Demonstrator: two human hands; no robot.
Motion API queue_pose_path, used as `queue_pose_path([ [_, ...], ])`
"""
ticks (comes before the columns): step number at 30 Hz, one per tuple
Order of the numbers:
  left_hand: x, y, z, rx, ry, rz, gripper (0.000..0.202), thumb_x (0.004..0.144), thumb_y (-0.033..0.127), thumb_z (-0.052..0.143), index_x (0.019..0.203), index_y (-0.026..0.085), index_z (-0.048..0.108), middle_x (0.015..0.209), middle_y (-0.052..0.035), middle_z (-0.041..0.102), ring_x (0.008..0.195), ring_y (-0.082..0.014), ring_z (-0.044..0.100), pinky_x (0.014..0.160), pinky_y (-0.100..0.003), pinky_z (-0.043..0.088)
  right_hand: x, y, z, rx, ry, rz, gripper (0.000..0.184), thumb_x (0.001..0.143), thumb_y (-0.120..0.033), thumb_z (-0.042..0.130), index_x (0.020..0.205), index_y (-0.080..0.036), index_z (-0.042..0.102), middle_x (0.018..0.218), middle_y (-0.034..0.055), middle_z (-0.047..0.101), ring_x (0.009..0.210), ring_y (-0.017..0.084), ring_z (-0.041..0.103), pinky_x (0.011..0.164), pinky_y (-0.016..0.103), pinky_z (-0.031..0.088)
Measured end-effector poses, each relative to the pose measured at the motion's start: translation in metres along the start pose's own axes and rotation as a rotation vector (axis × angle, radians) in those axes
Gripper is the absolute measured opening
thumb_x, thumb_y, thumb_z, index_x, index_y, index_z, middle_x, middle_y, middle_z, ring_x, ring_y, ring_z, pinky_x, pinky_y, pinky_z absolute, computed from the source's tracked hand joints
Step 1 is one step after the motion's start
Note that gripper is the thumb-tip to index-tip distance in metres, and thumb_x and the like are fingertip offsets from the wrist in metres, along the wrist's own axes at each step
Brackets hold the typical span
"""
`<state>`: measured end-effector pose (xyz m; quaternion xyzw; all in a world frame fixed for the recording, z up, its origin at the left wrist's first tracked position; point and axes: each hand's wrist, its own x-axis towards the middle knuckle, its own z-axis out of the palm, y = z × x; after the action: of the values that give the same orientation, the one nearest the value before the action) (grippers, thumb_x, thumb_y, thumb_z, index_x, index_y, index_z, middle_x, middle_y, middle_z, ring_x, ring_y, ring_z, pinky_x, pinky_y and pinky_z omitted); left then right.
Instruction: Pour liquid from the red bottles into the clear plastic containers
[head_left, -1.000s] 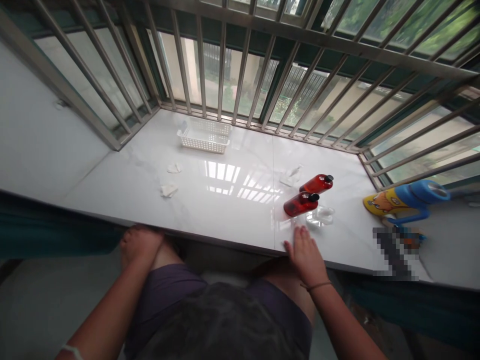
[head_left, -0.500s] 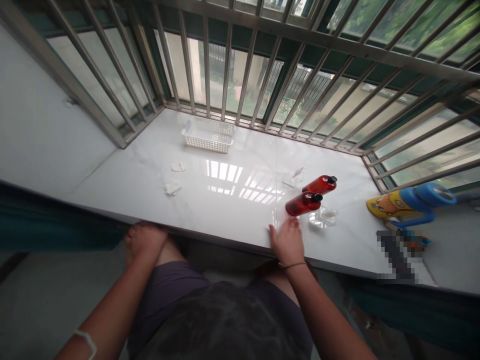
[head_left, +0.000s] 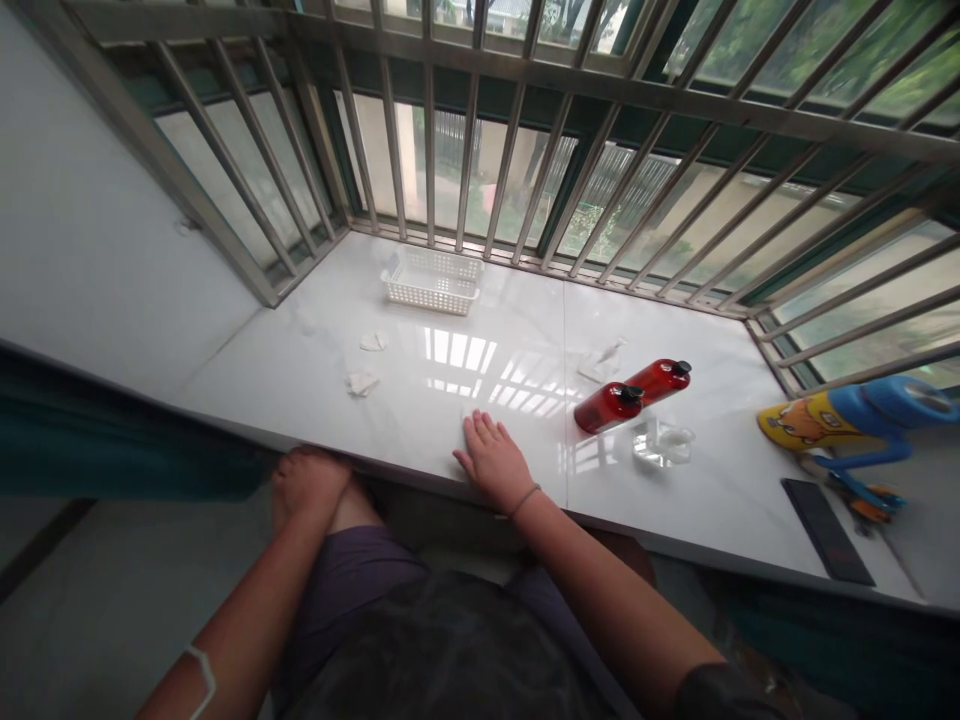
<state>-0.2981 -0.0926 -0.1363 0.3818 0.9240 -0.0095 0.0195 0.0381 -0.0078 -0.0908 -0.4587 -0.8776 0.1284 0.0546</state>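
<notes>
On my feed the right hand [head_left: 491,458] has slid left along the white stone sill [head_left: 720,510], away from the bottles. It now lies palm down near the sill's front edge, open with the fingers spread, and has hold of nothing. The left hand [head_left: 309,485] sits curled at the same edge, its fingers out of my view. Nothing shows in it, but I cannot tell whether it grips anything. Taking the nearer red bottle [head_left: 607,408] as my landmark, the right hand is the closer of the two, just to its left and not touching it. The farther red bottle [head_left: 660,380] lies against it on the far side, both on their sides with dark caps toward the right. A clear plastic container [head_left: 663,443] sits just right of the landmark, and a scrap of tissue [head_left: 600,365] lies just behind it. Well left of it are two crumpled tissues [head_left: 373,342] and a white plastic basket [head_left: 431,283]. Well right of it are a blue-and-yellow cartoon bottle [head_left: 847,420] and a black phone [head_left: 827,530].
</notes>
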Motion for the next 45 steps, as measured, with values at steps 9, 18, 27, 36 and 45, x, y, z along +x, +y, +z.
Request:
queue_pose_path([
  [9,-0.001,0.002,0.000,-0.020,-0.014,0.001,0.077,0.088,0.053,0.054,0.135,-0.008,0.059,0.129,-0.0367,0.064,0.126,-0.0500,0.056,0.105,-0.056,0.042,0.020,0.048,-0.021,-0.068,0.107,0.406,0.083,0.111,-0.052,0.038,0.160,0.016,0.031,0.167,0.0424,0.033,0.162,0.048,0.029,0.128,0.065,0.025],
  [18,-0.002,0.003,-0.007,-0.020,-0.034,-0.007,0.075,0.091,0.055,0.053,0.135,-0.005,0.061,0.127,-0.0355,0.066,0.124,-0.0492,0.058,0.105,-0.056,0.042,0.022,-0.081,0.015,0.020,-0.092,-0.328,0.080,0.109,-0.065,0.044,0.166,-0.009,0.041,0.175,0.0203,0.035,0.164,0.032,0.032,0.134,0.046,0.027],
  [27,-0.005,0.005,-0.004,0.022,0.030,-0.008,0.068,0.090,0.051,0.053,0.129,-0.004,0.064,0.123,-0.0314,0.068,0.119,-0.0456,0.061,0.101,-0.052,0.044,0.084,0.082,-0.067,-0.128,-0.061,0.378,0.078,0.114,-0.043,0.023,0.164,0.016,0.020,0.166,0.0441,0.030,0.162,0.046,0.030,0.127,0.068,0.027],
  [36,-0.003,0.004,-0.001,0.012,0.036,-0.011,0.066,0.090,0.051,0.052,0.126,-0.002,0.066,0.121,-0.0324,0.069,0.118,-0.0462,0.062,0.102,-0.052,0.043,0.051,-0.072,0.010,0.012,-0.183,-0.392,0.075,0.109,-0.063,0.044,0.169,-0.019,0.039,0.178,0.0106,0.032,0.167,0.025,0.026,0.135,0.039,0.021],
  [45,-0.005,0.005,0.002,0.015,0.061,-0.019,0.061,0.090,0.046,0.052,0.125,-0.002,0.065,0.120,-0.0312,0.068,0.119,-0.0452,0.061,0.101,-0.051,0.043,0.125,0.068,-0.072,-0.139,-0.102,0.281,0.074,0.114,-0.044,0.016,0.169,0.005,0.021,0.173,0.0373,0.025,0.166,0.042,0.022,0.128,0.069,0.022],
])
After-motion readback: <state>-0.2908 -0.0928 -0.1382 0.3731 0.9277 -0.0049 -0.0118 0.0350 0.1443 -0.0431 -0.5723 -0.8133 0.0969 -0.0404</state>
